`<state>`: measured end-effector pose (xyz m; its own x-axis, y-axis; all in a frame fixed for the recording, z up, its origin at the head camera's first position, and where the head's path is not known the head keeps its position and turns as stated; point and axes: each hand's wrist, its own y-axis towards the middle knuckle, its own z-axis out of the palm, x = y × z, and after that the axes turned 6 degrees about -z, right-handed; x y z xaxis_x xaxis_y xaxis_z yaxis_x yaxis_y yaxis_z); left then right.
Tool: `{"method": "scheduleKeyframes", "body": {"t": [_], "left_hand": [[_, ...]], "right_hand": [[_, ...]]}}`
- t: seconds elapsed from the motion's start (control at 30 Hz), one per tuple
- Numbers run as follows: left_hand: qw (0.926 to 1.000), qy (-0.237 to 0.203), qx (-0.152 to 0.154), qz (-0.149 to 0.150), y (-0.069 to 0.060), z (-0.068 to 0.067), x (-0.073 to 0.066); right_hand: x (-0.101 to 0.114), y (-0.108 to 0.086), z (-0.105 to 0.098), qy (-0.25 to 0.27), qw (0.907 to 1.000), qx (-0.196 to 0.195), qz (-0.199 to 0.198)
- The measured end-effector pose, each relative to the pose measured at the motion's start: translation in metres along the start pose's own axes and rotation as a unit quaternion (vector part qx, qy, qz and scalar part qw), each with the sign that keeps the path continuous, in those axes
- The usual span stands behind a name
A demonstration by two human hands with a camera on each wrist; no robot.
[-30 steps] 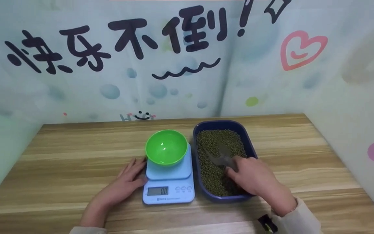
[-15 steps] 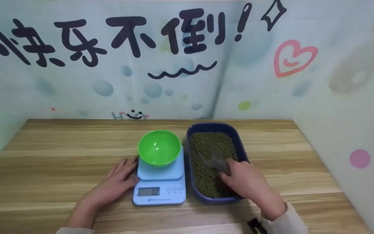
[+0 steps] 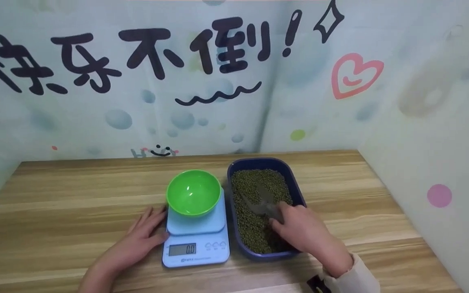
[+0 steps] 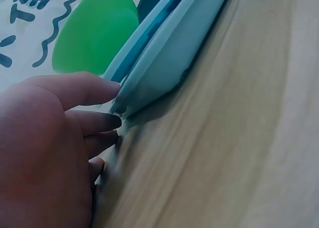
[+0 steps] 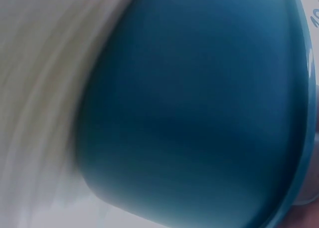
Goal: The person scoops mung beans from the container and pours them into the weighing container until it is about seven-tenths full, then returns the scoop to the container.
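My right hand (image 3: 305, 230) grips the handle of a grey, see-through scoop (image 3: 264, 208), its front part down among small green beans (image 3: 255, 234). The beans fill much of a dark blue tub (image 3: 297, 191). In the right wrist view the tub's outer wall (image 5: 194, 98) hides most of the hand. My left hand (image 3: 136, 242) rests on the table at the left side of a light blue kitchen scale (image 3: 214, 228), thumb and fingertips close to its edge. Its fingers look relaxed in the left wrist view. A green bowl (image 3: 193, 193) stands on the scale, whose display reads 0.0.
The scale and tub stand side by side on a wood-grain table (image 3: 88, 195), a narrow gap between them. Behind the table hangs a printed cloth (image 3: 149, 130) with large dark characters. A pale wall (image 3: 421, 162) borders the right side.
The head view has shifted, so the whole scene sits further left and a little lower. Both hands keep their places by the scale and in the tub.
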<state>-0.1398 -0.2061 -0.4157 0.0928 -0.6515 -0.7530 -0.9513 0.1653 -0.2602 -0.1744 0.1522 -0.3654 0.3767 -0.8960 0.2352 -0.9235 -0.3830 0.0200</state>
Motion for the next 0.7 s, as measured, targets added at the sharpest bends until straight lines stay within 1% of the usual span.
{"method": "scheduleKeyframes", "body": {"t": [0.13, 0.2, 0.37, 0.5, 0.6, 0.7], "left_hand": [[0.9999, -0.002, -0.007, 0.015, 0.000, 0.002, 0.000], [0.9999, -0.005, -0.008, 0.012, -0.001, 0.003, 0.000], [1.0000, 0.002, 0.000, 0.000, -0.004, 0.001, 0.003], [0.9999, 0.004, -0.012, 0.000, -0.005, -0.002, 0.002], [0.9996, 0.016, -0.021, 0.004, -0.003, -0.001, 0.001], [0.9993, 0.025, -0.024, 0.012, 0.000, 0.004, 0.000]], "right_hand": [[0.000, 0.000, -0.001, 0.003, 1.0000, -0.003, -0.007], [-0.001, -0.001, 0.000, 0.007, 0.9999, -0.003, -0.012], [0.004, -0.001, 0.003, 0.007, 0.9998, -0.008, -0.016], [0.007, 0.002, 0.000, -0.001, 0.9996, -0.021, -0.020], [0.008, 0.005, -0.002, -0.011, 0.9997, -0.015, -0.014], [0.008, 0.010, -0.002, -0.017, 0.9998, 0.006, 0.007]]}}
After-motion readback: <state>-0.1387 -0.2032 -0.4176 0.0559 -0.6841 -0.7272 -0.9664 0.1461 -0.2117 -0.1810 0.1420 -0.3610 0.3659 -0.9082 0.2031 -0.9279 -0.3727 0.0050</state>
